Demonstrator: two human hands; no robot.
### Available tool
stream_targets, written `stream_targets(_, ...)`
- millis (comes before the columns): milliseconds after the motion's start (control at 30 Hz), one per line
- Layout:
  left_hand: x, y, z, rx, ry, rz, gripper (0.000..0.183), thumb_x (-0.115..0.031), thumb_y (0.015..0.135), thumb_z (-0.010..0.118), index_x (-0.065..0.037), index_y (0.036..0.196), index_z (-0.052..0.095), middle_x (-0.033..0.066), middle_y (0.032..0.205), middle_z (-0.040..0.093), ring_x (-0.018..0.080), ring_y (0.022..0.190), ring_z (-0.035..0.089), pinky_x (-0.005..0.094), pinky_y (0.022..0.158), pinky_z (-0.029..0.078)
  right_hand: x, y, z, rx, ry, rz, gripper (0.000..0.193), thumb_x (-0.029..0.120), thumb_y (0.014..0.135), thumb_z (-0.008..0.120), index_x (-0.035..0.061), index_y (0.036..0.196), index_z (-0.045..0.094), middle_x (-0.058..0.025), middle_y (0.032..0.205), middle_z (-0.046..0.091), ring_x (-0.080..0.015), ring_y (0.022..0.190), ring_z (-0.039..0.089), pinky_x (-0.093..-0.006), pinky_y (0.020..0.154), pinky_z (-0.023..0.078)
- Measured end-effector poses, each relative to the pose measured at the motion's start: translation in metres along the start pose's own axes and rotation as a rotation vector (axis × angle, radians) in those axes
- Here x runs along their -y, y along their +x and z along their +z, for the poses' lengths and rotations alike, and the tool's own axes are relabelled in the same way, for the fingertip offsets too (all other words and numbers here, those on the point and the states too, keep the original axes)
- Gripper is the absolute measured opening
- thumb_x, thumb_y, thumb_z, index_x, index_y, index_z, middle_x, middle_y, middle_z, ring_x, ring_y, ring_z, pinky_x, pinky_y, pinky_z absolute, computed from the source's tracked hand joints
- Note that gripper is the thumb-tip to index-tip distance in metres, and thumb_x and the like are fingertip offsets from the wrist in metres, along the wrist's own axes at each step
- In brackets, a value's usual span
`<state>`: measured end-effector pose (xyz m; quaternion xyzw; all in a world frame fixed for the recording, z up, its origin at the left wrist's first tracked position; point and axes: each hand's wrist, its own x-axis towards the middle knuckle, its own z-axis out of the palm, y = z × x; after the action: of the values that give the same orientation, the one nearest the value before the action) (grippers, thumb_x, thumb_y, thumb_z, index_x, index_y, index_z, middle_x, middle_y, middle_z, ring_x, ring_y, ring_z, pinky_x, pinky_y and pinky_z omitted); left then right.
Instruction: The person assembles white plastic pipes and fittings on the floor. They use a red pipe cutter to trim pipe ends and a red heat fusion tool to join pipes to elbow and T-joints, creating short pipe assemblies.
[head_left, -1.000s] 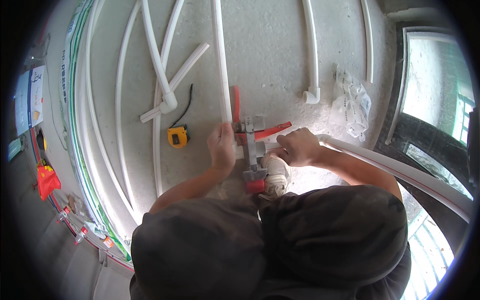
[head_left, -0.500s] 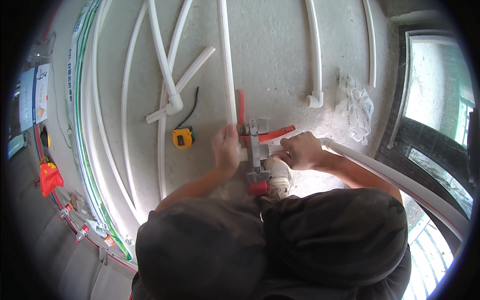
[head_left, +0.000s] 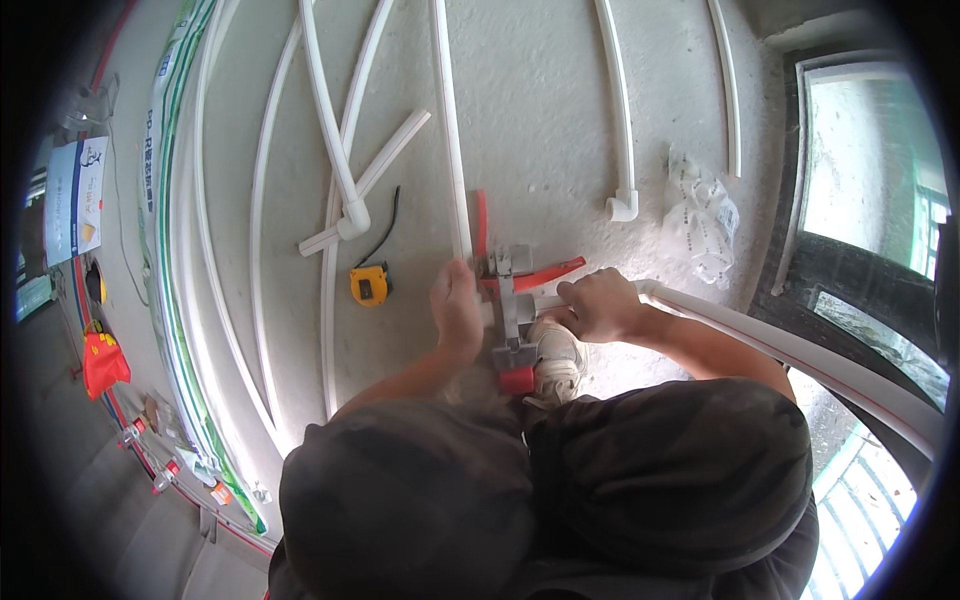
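My left hand [head_left: 458, 310] is wrapped round the lower end of a long white plastic pipe [head_left: 450, 130], against the left side of a grey pipe welding iron [head_left: 508, 305]. The fitting inside that grip is mostly hidden. On the iron's other side, my right hand [head_left: 600, 305] grips a short white pipe piece [head_left: 550, 301] that meets the grey round die. From an elbow beside this hand, a second long white pipe [head_left: 780, 345] runs off to the lower right. The iron's red end [head_left: 517, 380] rests near my shoe [head_left: 558, 375]. Behind it lies a red-handled tool [head_left: 550, 272], partly covered.
Several white pipes lie on the left floor, one with an elbow [head_left: 353, 218]. A yellow tape measure [head_left: 370, 285] sits near them. Another elbowed pipe [head_left: 622, 150] and a crumpled clear bag [head_left: 700, 220] lie to the right, beside a dark-framed window [head_left: 800, 180].
The whole view has shifted slightly. Both hands keep their grips, and the pipes stay against the welding iron with little visible movement.
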<state>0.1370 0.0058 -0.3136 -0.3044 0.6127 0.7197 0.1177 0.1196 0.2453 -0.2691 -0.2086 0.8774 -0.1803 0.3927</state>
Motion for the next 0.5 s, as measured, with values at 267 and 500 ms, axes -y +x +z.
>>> stream_targets(267, 0.007, -0.001, -0.013, 0.014, 0.102, 0.096, 0.037, -0.035, 0.115, 0.049, -0.009, 0.091, 0.060, -0.0072, 0.077, 0.045, 0.0040, 0.068, 0.042, 0.0264, 0.059, 0.036, -0.006, -0.004, -0.003, 0.008, 0.017, -0.067, 0.053, 0.055, 0.104, 0.055, 0.0049, 0.099, 0.071, -0.0172, 0.092, 0.075, -0.0417, 0.089, 0.072, -0.0533, 0.080, 0.055)
stream_targets(500, 0.010, 0.005, -0.006, -0.080, 0.372, 0.218, 0.042, -0.036, 0.113, 0.052, 0.001, 0.108, 0.071, 0.0009, 0.074, 0.059, 0.0092, 0.067, 0.054, 0.0319, 0.062, 0.048, -0.010, -0.013, -0.003, -0.032, 0.026, -0.083, 0.052, 0.055, 0.106, 0.053, 0.0062, 0.105, 0.069, -0.0149, 0.098, 0.075, -0.0404, 0.092, 0.073, -0.0526, 0.081, 0.056)
